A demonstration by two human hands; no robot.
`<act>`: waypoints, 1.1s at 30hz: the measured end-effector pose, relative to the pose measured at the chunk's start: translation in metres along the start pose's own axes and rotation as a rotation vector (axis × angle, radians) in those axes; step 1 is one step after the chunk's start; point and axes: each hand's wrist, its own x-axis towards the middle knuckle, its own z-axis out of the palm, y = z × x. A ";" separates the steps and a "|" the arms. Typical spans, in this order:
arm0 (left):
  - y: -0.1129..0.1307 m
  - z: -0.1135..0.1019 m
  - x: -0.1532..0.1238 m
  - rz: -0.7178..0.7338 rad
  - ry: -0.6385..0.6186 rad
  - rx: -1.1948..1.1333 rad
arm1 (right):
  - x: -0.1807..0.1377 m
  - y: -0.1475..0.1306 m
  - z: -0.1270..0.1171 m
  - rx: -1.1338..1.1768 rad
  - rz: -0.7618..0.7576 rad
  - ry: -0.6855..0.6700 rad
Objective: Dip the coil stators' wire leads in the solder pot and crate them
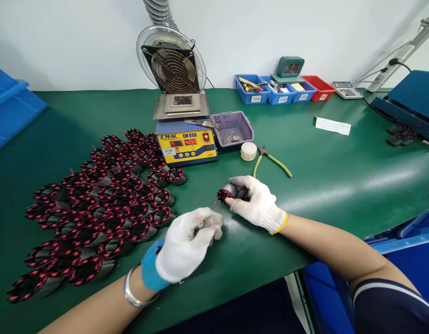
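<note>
My right hand (259,204), in a white knitted glove with a yellow cuff, grips a dark motor stator (230,191) wound with red wire. The stator lies tilted between thumb and fingers, partly covered by them. A thin wire end sticks out at its lower left. To the left of it, my left hand (186,243), white-gloved with a blue wristband, is closed with the fingertips pinched together. What these fingertips hold, if anything, is too small to make out. Many similar stators (139,229) stand grouped on the green table (270,260), left of my left hand.
Behind the hands stands a yellow-and-blue solder pot (188,144) with a fume fan (176,69). Beside it are a purple tray (251,132), a round whitish pad (248,151) and green-handled cutters (275,161). Blue bins (255,97), a clock (290,66) and a paper slip (332,126) lie farther back.
</note>
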 end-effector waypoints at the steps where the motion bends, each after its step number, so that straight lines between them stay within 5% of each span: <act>1: 0.000 -0.002 -0.004 0.046 0.050 -0.055 | 0.001 0.001 0.000 0.025 0.019 0.006; 5: 0.001 -0.005 -0.005 -0.053 0.253 -0.233 | 0.005 0.003 -0.002 0.102 0.066 0.023; 14: -0.009 0.003 0.010 -0.167 0.119 -0.391 | 0.027 -0.016 -0.016 0.158 0.045 0.086; 20: -0.008 -0.003 0.023 -0.101 0.175 -0.433 | 0.042 -0.060 -0.006 -0.252 -0.066 0.004; 25: -0.012 -0.004 0.026 -0.153 0.181 -0.449 | 0.029 -0.060 0.016 -0.415 -0.167 -0.033; 33: -0.015 -0.006 0.011 0.111 0.092 -0.278 | 0.061 -0.069 0.011 -0.564 -0.207 0.071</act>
